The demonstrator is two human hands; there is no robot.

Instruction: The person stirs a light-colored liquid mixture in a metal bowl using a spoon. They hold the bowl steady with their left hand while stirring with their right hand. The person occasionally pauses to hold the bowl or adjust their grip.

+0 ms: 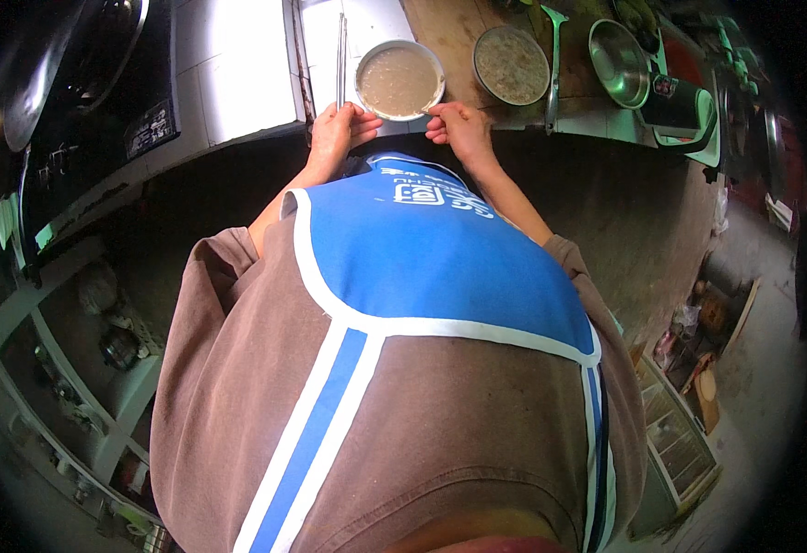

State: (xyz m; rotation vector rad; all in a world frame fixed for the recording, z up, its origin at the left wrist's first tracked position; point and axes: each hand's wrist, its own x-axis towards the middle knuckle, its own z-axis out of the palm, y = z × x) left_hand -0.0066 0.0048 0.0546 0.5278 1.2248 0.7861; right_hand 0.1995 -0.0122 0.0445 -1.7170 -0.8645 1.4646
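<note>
Head view. Standing by, I noted a round, white-rimmed bowl of greyish-brown, bubble-flecked liquid at the front edge of the pale, tiled tabletop, directly before the person in the blue, white-trimmed apron. It sat between both hands, presumably for easy reach and a straight look down into it.

Left hand: fingers closed around a pair of slim, straight, pale sticks, which pointed away from the body, just left of the bowl; likely held aside to keep them ready and out of the liquid.

Right hand: fingers loosely curled, thumb at the bowl's near-right rim, probably to steady it. Could not tell whether they gripped it.

To the right, a round dish of lumpy beige food, a long, narrow, pale-headed utensil and a shiny, round steel bowl lay within reach, seemingly set aside to leave working room.
</note>
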